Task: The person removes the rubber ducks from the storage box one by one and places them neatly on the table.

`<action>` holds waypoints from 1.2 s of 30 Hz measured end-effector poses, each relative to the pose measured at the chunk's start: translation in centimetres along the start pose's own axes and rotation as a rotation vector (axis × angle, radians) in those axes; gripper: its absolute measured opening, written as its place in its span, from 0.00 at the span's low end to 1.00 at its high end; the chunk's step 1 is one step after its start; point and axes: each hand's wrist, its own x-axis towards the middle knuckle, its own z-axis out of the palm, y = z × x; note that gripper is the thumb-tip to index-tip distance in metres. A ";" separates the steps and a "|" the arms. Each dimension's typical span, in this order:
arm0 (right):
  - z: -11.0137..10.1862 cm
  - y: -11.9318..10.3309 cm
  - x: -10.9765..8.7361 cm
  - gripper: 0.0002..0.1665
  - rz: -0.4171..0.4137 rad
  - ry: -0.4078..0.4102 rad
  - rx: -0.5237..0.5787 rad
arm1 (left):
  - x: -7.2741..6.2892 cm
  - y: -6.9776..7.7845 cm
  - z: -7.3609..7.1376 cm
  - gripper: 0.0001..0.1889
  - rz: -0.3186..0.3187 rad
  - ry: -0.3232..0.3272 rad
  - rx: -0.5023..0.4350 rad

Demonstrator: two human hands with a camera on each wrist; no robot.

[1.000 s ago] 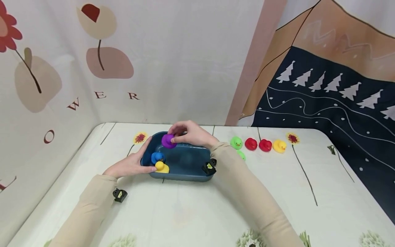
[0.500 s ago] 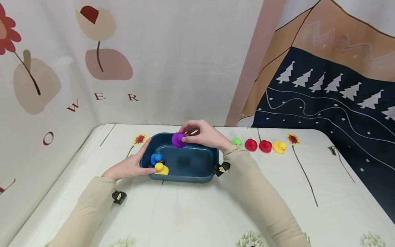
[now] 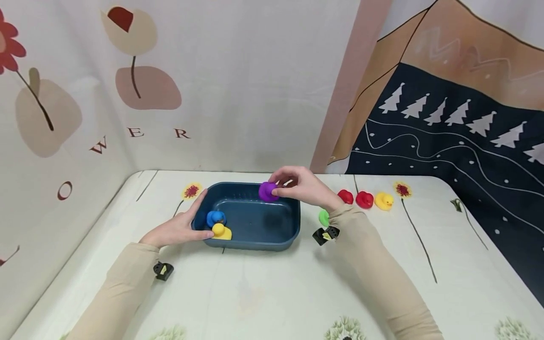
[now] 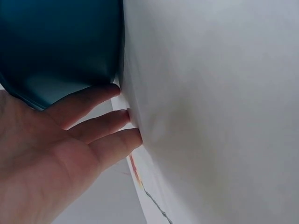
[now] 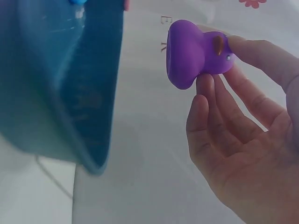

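Note:
A dark blue plastic basin (image 3: 255,246) stands near the table's back edge. My right hand (image 3: 305,187) pinches a purple rubber duck (image 3: 267,192) by its head between thumb and fingers, over the basin's back right corner in the head view. The right wrist view shows this duck (image 5: 184,53) tipped sideways, its orange beak facing the camera. Inside the basin, at its left end, sit a blue duck (image 3: 216,217) and a yellow duck (image 3: 222,232). My left hand (image 3: 178,227) spans the basin's left end with fingers extended; its thumb tip is right by the yellow duck.
Right of the basin, two red ducks (image 3: 364,199) and another yellow duck (image 3: 384,201) stand in a row. A green duck (image 3: 324,217) is partly covered by the right sleeve. Printed curtains hang behind the table (image 3: 255,293).
My right hand has carried the purple duck rightward, from the basin's back left to its back right. The left hand and the basin have stayed in place.

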 end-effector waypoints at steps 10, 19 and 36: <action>-1.3 0.8 -2.5 0.15 0.033 0.025 0.004 | -0.6 0.0 -0.1 0.59 -0.019 0.000 -0.002; -3.0 1.5 -4.4 0.14 0.028 0.063 -0.027 | -0.4 0.1 -0.4 0.59 -0.018 0.003 0.018; -4.6 3.4 -8.9 0.16 0.155 0.076 -0.120 | 0.1 0.3 -0.1 0.59 -0.017 -0.021 -0.008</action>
